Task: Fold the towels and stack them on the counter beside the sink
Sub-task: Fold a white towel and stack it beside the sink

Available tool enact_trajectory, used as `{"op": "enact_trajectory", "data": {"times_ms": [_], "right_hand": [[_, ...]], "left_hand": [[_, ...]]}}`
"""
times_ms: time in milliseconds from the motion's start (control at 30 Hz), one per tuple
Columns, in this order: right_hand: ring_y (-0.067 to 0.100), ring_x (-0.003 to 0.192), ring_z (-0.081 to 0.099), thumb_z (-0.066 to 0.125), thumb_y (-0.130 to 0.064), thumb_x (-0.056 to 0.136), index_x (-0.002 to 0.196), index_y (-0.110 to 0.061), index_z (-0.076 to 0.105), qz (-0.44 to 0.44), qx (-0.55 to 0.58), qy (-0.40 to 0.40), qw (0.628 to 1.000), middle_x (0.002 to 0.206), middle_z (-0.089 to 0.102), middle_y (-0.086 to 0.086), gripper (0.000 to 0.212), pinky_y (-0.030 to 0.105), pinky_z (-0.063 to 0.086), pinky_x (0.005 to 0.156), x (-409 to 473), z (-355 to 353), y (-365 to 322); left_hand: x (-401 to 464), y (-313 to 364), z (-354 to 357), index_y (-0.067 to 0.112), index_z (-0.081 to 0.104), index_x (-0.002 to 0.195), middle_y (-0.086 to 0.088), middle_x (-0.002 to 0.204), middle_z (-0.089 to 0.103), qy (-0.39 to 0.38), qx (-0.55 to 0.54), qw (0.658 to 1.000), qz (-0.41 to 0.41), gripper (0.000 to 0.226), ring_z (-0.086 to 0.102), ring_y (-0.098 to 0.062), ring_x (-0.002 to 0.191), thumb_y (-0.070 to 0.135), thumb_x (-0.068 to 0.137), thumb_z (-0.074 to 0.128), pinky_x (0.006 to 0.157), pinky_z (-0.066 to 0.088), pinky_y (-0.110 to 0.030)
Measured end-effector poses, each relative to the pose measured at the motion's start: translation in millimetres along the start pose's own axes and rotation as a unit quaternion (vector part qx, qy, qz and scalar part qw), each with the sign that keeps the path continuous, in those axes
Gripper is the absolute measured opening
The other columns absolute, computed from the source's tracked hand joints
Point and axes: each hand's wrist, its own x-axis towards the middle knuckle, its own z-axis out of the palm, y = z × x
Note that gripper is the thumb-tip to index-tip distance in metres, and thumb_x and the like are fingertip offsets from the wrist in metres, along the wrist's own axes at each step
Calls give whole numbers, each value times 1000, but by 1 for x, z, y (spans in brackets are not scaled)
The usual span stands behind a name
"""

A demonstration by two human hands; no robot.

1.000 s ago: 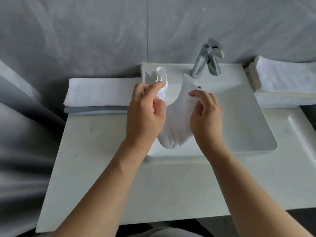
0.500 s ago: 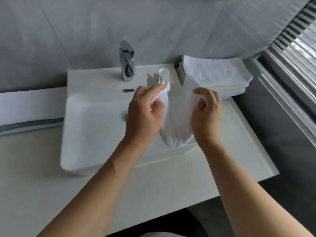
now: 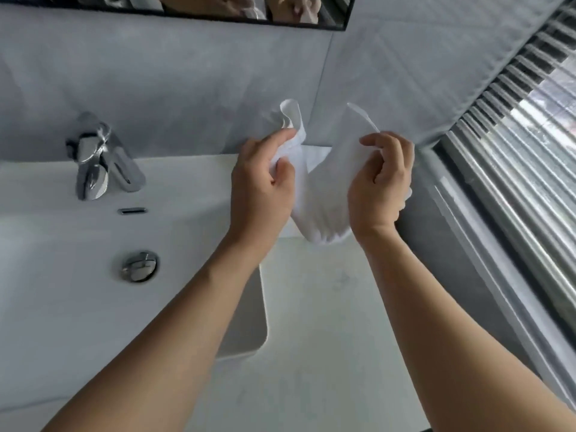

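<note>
A small white towel (image 3: 324, 198) hangs in the air between my hands, sagging in a loop above the counter (image 3: 311, 322) to the right of the sink (image 3: 78, 291). My left hand (image 3: 261, 188) grips its left end, which sticks up above my fingers. My right hand (image 3: 381, 185) pinches the right edge between thumb and fingers. A white corner of the towel stack (image 3: 316, 155) on the counter shows behind the held towel; the rest of it is hidden by my hands.
A chrome tap (image 3: 99, 157) stands at the back of the white basin, with a drain plug (image 3: 138, 265) in it. A window with slatted blinds (image 3: 514, 157) runs along the right. A mirror edge (image 3: 187, 10) sits at the top.
The view has swung right and closer: the sink has slid to the left and the left towel stack has left the frame. Both hands keep hold of the same towel.
</note>
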Motion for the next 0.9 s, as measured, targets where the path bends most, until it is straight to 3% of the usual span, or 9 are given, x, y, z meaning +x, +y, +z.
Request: {"op": "enact_trajectory", "data": {"times_ms": [233, 300, 367, 467, 600, 733, 800, 833, 900], "right_hand": [[13, 110, 50, 30, 14, 73, 111, -5, 62, -8, 53, 74, 996, 118, 48, 11, 53, 35, 45, 95, 92, 13, 69], [1, 114, 47, 29, 7, 76, 129, -15, 53, 94, 50, 79, 991, 133, 40, 8, 61, 35, 46, 92, 93, 20, 96], [-8, 104, 50, 36, -5, 83, 144, -34, 34, 290, -19, 52, 955, 146, 32, -3, 67, 39, 47, 83, 80, 29, 126], [25, 125, 44, 42, -13, 88, 149, -44, 14, 485, -76, 4, 871, 152, 27, -3, 74, 46, 38, 104, 53, 36, 159], [26, 122, 45, 37, -6, 86, 147, -44, 20, 485, -16, 51, 873, 142, 37, -6, 74, 35, 41, 96, 50, 40, 175], [2, 96, 53, 31, 0, 84, 141, -46, 24, 453, 29, 89, 886, 121, 31, -21, 73, 44, 40, 103, 63, 35, 173], [0, 88, 51, 30, 3, 80, 142, -45, 24, 446, 16, 93, 890, 120, 30, -20, 79, 44, 40, 102, 69, 34, 176], [6, 94, 51, 32, 5, 78, 144, -42, 22, 443, -9, 84, 892, 125, 30, -15, 82, 41, 40, 101, 71, 34, 178], [19, 122, 41, 34, 5, 76, 152, -34, 16, 390, -125, 34, 912, 147, 22, 0, 87, 35, 30, 104, 68, 32, 181]], "left_hand": [[55, -24, 75, 12, 65, 125, -7, 118, 61, 45, -20, 998, 29, 41, 56, -2, 104, 0, 90, 49, 89, 43, -15], [55, -49, 88, 14, 64, 124, -3, 123, 60, 46, -2, 998, -30, 39, 55, -4, 113, 1, 90, 48, 91, 40, -10], [45, -79, 93, 13, 60, 129, -6, 126, 59, 5, 75, 983, -166, 42, 55, -18, 117, 3, 90, 48, 88, 40, -16], [25, -115, 90, 13, 51, 133, -9, 126, 59, -39, 164, 940, -296, 44, 57, -29, 110, 9, 89, 50, 74, 37, -25], [31, -118, 97, 17, 34, 143, -3, 137, 54, 4, 174, 938, -298, 51, 56, -21, 99, 31, 97, 52, 73, 36, -28], [51, -115, 106, 15, 38, 136, -6, 135, 57, 15, 218, 936, -276, 37, 58, -34, 105, 26, 101, 42, 73, 36, -31], [50, -115, 108, 17, 35, 135, -9, 122, 61, -23, 276, 919, -279, 36, 56, -32, 79, 21, 99, 38, 63, 34, -32], [47, -116, 109, 18, 32, 136, -10, 118, 61, -50, 304, 905, -295, 39, 52, -28, 70, 19, 97, 37, 58, 33, -32], [40, -116, 108, 16, 26, 141, -16, 124, 55, -87, 363, 874, -310, 49, 55, -32, 84, 19, 93, 39, 66, 39, -36]]}}
